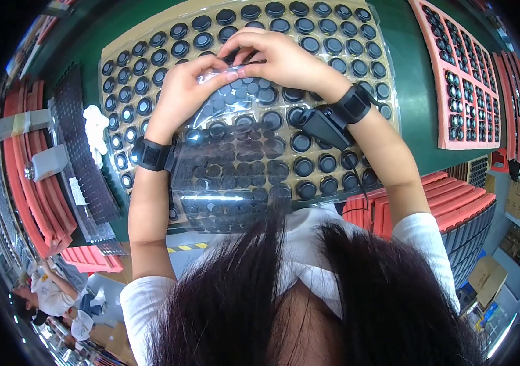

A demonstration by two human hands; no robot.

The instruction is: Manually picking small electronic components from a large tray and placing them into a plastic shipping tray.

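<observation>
A large tan tray (pixel 116 52) in clear plastic lies before me, with rows of round black parts in its pockets. Over its middle I hold a bowed clear plastic sheet (pixel 211 198) that carries many dark round discs. My left hand (pixel 185 88) pinches the sheet's far edge between thumb and fingers. Close beside it, thumb near thumb, my right hand (pixel 281 60) is closed at the same edge, its fingers curled over. Whether a small disc is between the right fingertips is hidden. Each wrist wears a black strap; a black device (pixel 327 127) with a cable hangs at the right one.
A pink foam tray (pixel 462 91) of round parts lies to the right on the green table (pixel 415 91). Stacked pink trays (pixel 430 204) stand near right. Dark perforated sheets (pixel 83 143), a white glove (pixel 94 131) and more pink trays (pixel 31 177) are left. People work at lower left.
</observation>
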